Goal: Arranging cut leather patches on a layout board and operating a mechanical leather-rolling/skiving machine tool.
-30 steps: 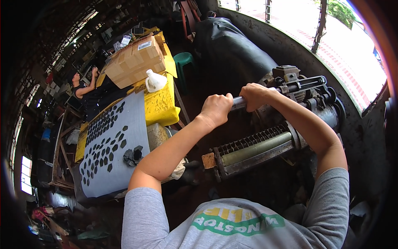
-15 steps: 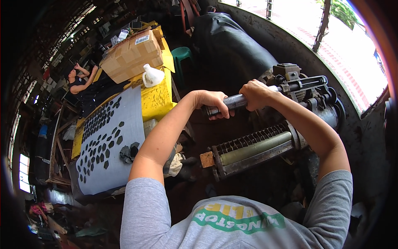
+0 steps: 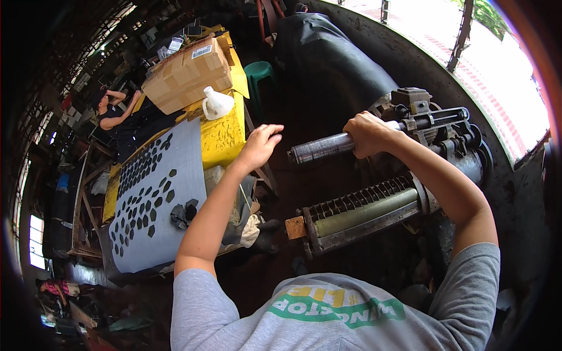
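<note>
A dark metal cylinder [image 3: 320, 149] juts out sideways from a machine [image 3: 436, 126] at the right. My right hand [image 3: 369, 134] is wrapped round it near the machine end. Off the cylinder's free end, my left hand [image 3: 261, 146] hangs in the air with its fingers stretched out and nothing in them. Below the cylinder lies a second, longer part of the machine: a greenish roller [image 3: 363, 212] in a dark frame, with a row of coils or rings along its far side. A small brown block [image 3: 294, 228] sits at the frame's left end.
To the left stands a table with a grey sheet [image 3: 132, 251] bearing many dark cut pieces, a cardboard box [image 3: 187, 79] and a white jug [image 3: 218, 104]. Beyond are a green stool [image 3: 259, 71] and a large dark covered bulk [image 3: 333, 55]. A person [image 3: 111, 114] works at the far left.
My left hand has let go of the cylinder's free end and moved left, its fingers opening out. My right hand has kept its hold.
</note>
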`<state>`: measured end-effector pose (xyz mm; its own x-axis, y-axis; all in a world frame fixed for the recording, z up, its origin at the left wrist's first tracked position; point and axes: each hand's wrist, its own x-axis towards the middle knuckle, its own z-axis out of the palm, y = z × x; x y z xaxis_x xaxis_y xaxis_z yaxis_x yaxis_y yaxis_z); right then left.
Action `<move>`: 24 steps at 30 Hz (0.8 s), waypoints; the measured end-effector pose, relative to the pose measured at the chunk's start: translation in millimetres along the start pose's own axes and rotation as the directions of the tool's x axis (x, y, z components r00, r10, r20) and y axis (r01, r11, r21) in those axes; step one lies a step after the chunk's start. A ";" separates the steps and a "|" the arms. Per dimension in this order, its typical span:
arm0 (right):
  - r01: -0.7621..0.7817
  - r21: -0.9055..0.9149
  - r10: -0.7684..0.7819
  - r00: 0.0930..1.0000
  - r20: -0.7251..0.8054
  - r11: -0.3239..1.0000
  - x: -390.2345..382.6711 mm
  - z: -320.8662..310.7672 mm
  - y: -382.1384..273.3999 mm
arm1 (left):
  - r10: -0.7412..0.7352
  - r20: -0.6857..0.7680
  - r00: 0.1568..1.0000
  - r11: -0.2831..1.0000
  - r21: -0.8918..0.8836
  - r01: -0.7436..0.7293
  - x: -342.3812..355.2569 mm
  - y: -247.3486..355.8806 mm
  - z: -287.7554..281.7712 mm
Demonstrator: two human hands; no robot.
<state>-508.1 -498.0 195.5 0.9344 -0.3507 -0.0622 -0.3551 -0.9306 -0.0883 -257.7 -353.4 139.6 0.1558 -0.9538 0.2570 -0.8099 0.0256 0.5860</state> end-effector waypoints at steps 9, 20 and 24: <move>-0.018 -0.008 0.018 1.000 0.016 1.000 0.0 -2.5 -3.0 | 0.406 -0.013 0.914 0.545 0.806 -0.230 -20.0 108.1 53.5; 0.011 -0.019 -0.012 0.997 -0.072 1.000 -2.5 4.2 0.1 | 0.095 0.318 0.943 0.801 0.538 -0.262 25.0 105.9 21.0; 0.027 -0.012 -0.028 0.994 -0.102 1.000 -3.4 3.2 -1.1 | -0.133 0.662 0.737 0.990 0.124 0.067 42.1 93.3 11.6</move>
<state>-510.9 -495.4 192.7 0.9420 -0.3330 0.0425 -0.3292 -0.9411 -0.0779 -333.2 -394.7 196.1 -0.1522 -0.9050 -0.3973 -0.8614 -0.0756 0.5022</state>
